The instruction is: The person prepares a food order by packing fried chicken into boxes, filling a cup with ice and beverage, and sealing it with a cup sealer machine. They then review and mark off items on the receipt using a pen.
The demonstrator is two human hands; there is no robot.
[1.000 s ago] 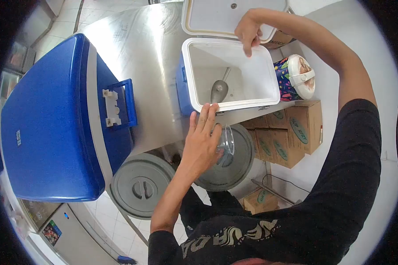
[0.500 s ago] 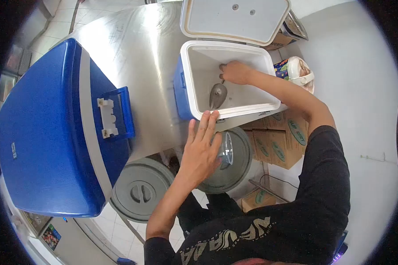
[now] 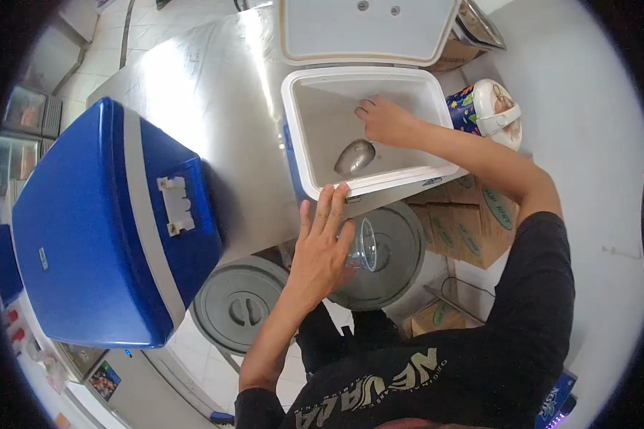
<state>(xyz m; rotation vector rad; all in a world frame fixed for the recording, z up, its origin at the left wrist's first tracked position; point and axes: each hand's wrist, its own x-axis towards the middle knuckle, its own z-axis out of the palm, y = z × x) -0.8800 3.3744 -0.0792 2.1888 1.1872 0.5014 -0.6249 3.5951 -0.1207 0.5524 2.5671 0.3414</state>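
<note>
An open blue and white cooler [image 3: 304,136] stands on the steel table, its lid [image 3: 368,32] tilted back behind it. Inside the cooler, my right hand [image 3: 386,123] has its fingers curled round the handle end of a metal scoop [image 3: 355,157], whose bowl lies toward the near wall. My left hand [image 3: 322,243] rests its fingertips on the cooler's near rim. A clear plastic cup [image 3: 365,244] is held between the thumb and palm of that hand, partly hidden behind it.
A large closed blue cooler [image 3: 86,236] stands at the left on the steel table [image 3: 243,171]. Two grey lidded bins [image 3: 243,304] are below the table edge. Cardboard boxes [image 3: 472,232] are stacked at the right, below a patterned jug [image 3: 497,114].
My right hand has come down from above the cooler's far right rim into the cooler and taken hold of the scoop, which has turned slightly. My left hand stays at the near rim with the cup.
</note>
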